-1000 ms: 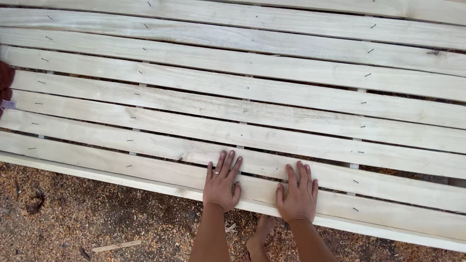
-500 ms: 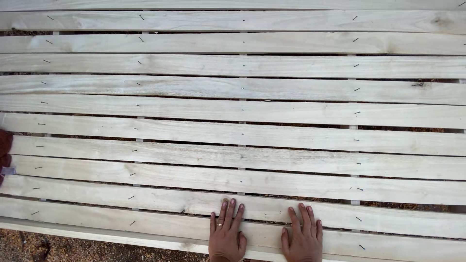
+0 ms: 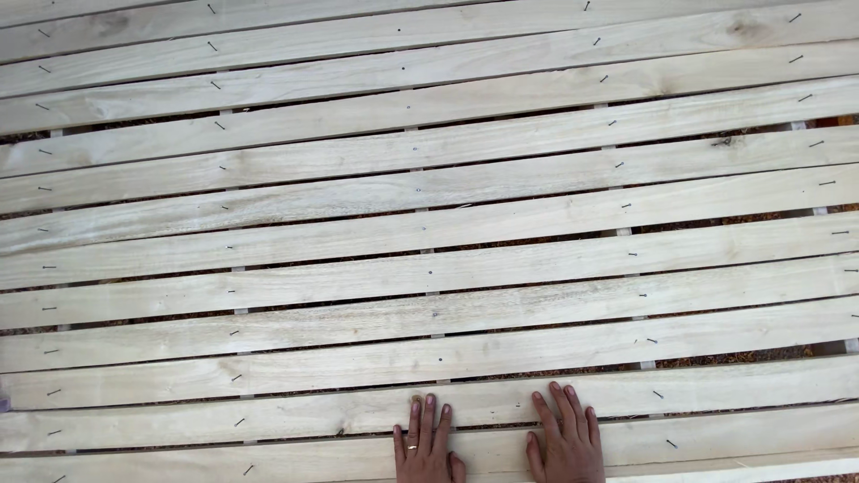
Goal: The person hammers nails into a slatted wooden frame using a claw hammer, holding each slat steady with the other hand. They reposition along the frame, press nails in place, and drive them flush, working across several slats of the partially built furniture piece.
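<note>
While I watched through the head camera, both hands lay flat at the bottom centre of the frame, pressed palm-down on a large slatted wooden panel (image 3: 429, 268) that filled nearly the whole picture. The left hand (image 3: 425, 447) had its fingers spread and stretched upward in the frame, the tips reaching across the narrow gap onto the second slat from the bottom; a thin ring showed on one finger. The right hand (image 3: 564, 443), just beside it to the right, was posed the same way, fingers splayed and straight, tips touching that same second slat (image 3: 268, 416). Neither hand gripped anything; both were open against the wood. The wrists ran off the lower edge, so I could not see the forearms. The pale slats ran nearly level, tilting slightly up toward the right, each pinned with small dark staples (image 3: 658, 394) in rough columns. Through the gaps between the slats I could make out reddish-brown ground (image 3: 734, 360), most clearly at the lower right.
</note>
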`<state>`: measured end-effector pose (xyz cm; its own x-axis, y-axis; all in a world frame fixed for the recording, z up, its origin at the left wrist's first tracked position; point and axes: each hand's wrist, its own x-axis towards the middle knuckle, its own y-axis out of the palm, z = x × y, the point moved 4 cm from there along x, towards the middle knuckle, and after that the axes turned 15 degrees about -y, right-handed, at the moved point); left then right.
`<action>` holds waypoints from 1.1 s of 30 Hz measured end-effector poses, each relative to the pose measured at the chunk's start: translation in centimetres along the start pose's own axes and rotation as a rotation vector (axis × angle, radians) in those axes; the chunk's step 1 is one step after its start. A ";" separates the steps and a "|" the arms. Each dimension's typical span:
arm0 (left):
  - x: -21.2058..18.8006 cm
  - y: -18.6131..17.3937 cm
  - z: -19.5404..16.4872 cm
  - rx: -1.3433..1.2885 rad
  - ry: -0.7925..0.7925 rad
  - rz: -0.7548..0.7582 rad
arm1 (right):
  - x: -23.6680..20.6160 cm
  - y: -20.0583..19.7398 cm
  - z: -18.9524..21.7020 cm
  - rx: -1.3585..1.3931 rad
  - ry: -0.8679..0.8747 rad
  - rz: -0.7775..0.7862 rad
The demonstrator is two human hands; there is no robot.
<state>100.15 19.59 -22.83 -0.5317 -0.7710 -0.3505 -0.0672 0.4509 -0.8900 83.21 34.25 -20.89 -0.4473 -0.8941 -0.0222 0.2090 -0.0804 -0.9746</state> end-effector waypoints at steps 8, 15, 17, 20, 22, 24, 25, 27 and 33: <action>0.3 0.2 -0.9 0.082 -0.023 -0.082 | -0.6 -0.3 -0.3 0.000 -0.023 0.010; -0.1 0.1 -1.1 0.038 0.072 -0.322 | -1.1 0.1 -0.4 0.002 -0.029 -0.013; -0.5 0.6 -0.8 0.049 0.037 -0.190 | -1.6 0.6 -0.5 0.018 0.014 0.084; -1.2 0.8 -0.4 0.077 0.017 -0.047 | -2.2 0.8 -0.4 0.026 0.049 0.165; -1.4 0.7 -0.5 0.075 0.020 -0.066 | -2.5 0.9 -0.4 0.024 0.056 0.177; -1.4 1.8 0.0 0.169 -0.071 0.126 | -2.6 0.9 -0.4 0.027 0.056 0.173; -1.5 2.4 0.3 0.218 -0.120 0.223 | -2.6 0.9 -0.5 0.031 0.051 0.162; -1.7 1.9 0.0 0.112 0.001 -0.032 | -2.7 1.0 -0.6 0.039 0.042 0.146; -2.9 2.5 0.4 0.048 0.037 -0.139 | -3.3 1.5 -0.9 0.054 0.032 0.134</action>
<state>101.87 22.75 -24.14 -0.5508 -0.8072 -0.2126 -0.1026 0.3182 -0.9425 84.26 37.46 -22.47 -0.4392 -0.8842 -0.1591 0.3145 0.0146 -0.9491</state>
